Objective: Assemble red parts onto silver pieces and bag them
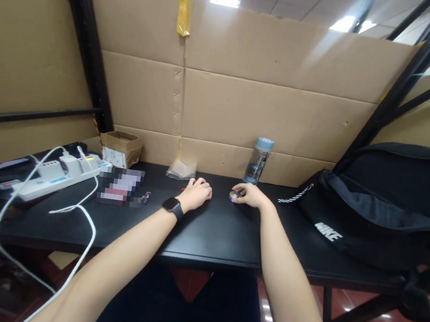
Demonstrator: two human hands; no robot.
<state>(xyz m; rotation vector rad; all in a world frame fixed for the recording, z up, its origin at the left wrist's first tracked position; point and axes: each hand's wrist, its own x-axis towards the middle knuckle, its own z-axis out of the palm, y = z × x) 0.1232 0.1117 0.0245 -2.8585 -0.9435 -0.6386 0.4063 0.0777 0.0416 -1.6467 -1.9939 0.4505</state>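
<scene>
My left hand [196, 194], with a dark watch [173, 206] on its wrist, rests low on the black desk with its fingers curled down. Bits of a red object [183, 189] peek out at the edges of that hand; the rest of it is covered, so its kind cannot be told. To the right, my right hand [250, 194] pinches a small round, shiny, clear-looking object [234, 197] between thumb and fingers, at the desk surface. A crumpled clear plastic bag [181, 170] lies just behind my left hand. Behind my right hand stands a clear bottle with a blue lid [258, 160].
On the left are a white power strip [60, 177] with cables, an open cardboard box [121, 147] and a blurred-out flat item [120, 186]. A black backpack [371, 208] fills the right end. A cardboard wall [246, 107] closes off the desk's back [220, 241].
</scene>
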